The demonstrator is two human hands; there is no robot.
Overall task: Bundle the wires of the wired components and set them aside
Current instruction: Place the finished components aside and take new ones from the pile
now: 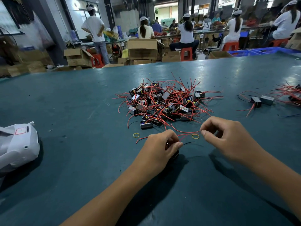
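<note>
A heap of small black box components with red wires (164,101) lies in the middle of the green table (81,111). My left hand (160,146) grips one black component (175,154) just in front of the heap; its short black wire (189,142) sticks out to the right. My right hand (228,137) pinches the end of that component's red wire (187,132) between thumb and forefinger. Two yellow rubber bands lie on the table, one (136,135) left of my hands and one (195,136) between them.
A second group of wired components (267,100) lies at the right edge. A white plastic shell (17,144) sits at the left. Beyond the table's far edge are cardboard boxes (141,48), red stools and several seated workers.
</note>
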